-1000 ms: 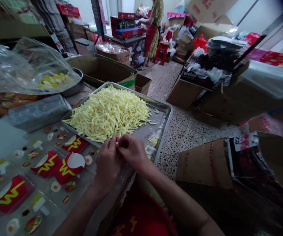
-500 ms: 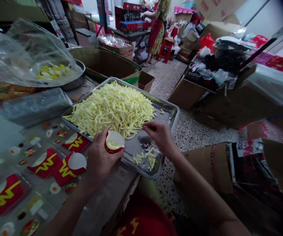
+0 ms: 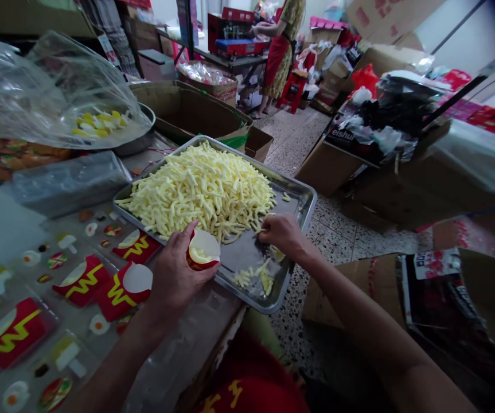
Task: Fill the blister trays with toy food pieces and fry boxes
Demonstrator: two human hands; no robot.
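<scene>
My left hand [image 3: 181, 261] is wrapped round a small red french fry carton [image 3: 204, 250] with a white inner back. A few pale pieces show inside its mouth, which tilts toward me. Beside it, a metal tray [image 3: 238, 252] bears a big heap of pale yellow imitation french fries [image 3: 204, 186]. My right hand [image 3: 285, 234] is over the tray's right part, fingers curled together at the lower right edge of the heap. Whatever lies between those fingertips is hidden. Below this hand, loose fries and crumbs [image 3: 256, 276] lie near the tray's corner.
Flat red cartons with yellow zigzags [image 3: 84, 281] lie on the patterned table cover [image 3: 113, 355] at left. Behind them are a clear plastic bag [image 3: 88, 86] and a metal bowl [image 3: 147, 117]. Cardboard boxes [image 3: 187, 109] stand beyond the tray; another person [image 3: 279, 57] stands at a far table.
My right hand's fingers have curled in more, at the heap's edge. My left hand still holds the carton. The whole view has shifted slightly.
</scene>
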